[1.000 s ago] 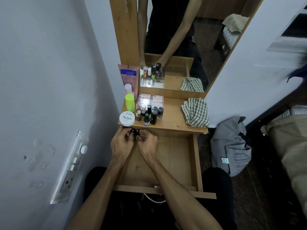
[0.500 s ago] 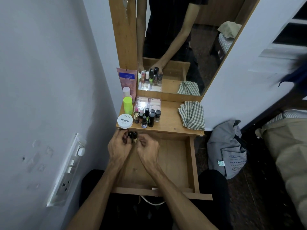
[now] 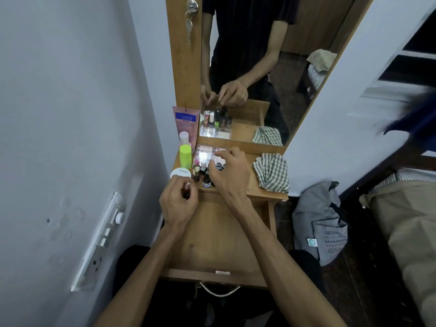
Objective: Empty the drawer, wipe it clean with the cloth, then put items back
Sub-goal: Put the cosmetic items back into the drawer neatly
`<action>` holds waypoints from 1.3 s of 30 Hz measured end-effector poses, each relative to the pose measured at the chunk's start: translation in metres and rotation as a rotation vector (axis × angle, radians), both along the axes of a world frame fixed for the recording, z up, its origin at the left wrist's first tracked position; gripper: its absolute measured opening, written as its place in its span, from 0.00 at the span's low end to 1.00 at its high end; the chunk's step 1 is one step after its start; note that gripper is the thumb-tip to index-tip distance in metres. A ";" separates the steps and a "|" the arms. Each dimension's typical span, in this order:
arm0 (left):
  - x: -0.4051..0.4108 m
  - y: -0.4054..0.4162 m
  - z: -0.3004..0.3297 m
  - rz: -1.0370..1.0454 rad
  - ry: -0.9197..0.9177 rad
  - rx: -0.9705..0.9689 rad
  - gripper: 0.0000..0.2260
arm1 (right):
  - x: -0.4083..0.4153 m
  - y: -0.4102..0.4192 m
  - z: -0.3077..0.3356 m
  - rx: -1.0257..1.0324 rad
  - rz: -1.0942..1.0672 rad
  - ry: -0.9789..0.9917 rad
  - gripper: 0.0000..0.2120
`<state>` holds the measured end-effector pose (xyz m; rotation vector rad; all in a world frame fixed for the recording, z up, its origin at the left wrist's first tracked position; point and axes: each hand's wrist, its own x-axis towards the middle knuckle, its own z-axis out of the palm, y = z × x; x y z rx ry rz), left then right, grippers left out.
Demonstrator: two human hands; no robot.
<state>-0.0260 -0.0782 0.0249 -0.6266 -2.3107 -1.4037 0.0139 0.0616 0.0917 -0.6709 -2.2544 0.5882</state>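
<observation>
Both bare forearms are reaching forward; the left hand (image 3: 178,204) is curling its fingers, pinching something small and dark; the right hand (image 3: 230,172) is hovering farther ahead, fingers loosely bent.

- The drawer (image 3: 219,234) stands pulled out below the front edge of the shelf (image 3: 250,185).
- A cluster of small bottles (image 3: 203,171) stands on the left part of the shelf.
- A round tin (image 3: 180,173) sits at the shelf's front left corner, just left of the bottles.
- A capped bottle (image 3: 185,156) stands behind the tin; a tube (image 3: 186,125) leans behind it.
- A flat case (image 3: 207,153) lies behind the bottles, against the mirror (image 3: 259,67).
- The cloth (image 3: 272,172) lies on the right part of the shelf.
- The left hand (image 3: 178,204) is over the drawer's rear left corner; the right hand (image 3: 230,172) is above the bottles.
- A bag (image 3: 318,223) sits on the floor right of the drawer.
</observation>
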 end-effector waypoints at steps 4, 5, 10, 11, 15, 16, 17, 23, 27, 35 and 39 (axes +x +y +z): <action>-0.005 0.016 0.018 -0.053 -0.005 -0.007 0.03 | -0.014 0.012 -0.002 0.003 0.016 -0.231 0.17; -0.006 0.018 0.018 -0.055 -0.012 -0.022 0.04 | -0.015 0.013 -0.003 0.004 0.025 -0.266 0.17; -0.008 0.025 0.017 -0.102 -0.028 -0.093 0.06 | -0.017 0.014 -0.005 -0.035 0.045 -0.301 0.14; -0.008 0.026 0.016 -0.110 -0.022 -0.108 0.06 | -0.017 0.015 -0.005 -0.045 0.046 -0.296 0.13; -0.007 0.026 0.016 -0.099 -0.035 -0.124 0.08 | -0.017 0.016 0.000 -0.081 0.050 -0.234 0.12; -0.006 0.026 0.016 -0.094 -0.038 -0.119 0.09 | -0.018 0.017 0.004 -0.088 0.052 -0.211 0.11; -0.005 0.026 0.016 -0.092 -0.041 -0.110 0.09 | -0.018 0.018 0.008 -0.091 0.054 -0.190 0.11; -0.001 0.019 0.016 -0.078 -0.050 -0.034 0.07 | -0.016 0.028 0.050 -0.034 0.083 -0.039 0.10; 0.006 0.010 0.014 -0.037 -0.064 0.004 0.06 | 0.001 0.026 0.074 -0.054 0.096 0.098 0.08; 0.016 -0.018 -0.014 0.009 -0.141 -0.068 0.04 | 0.048 0.002 0.058 -0.172 0.242 0.069 0.07; 0.016 -0.029 -0.031 0.032 -0.203 -0.163 0.05 | 0.059 -0.015 0.021 -0.217 0.252 -0.059 0.07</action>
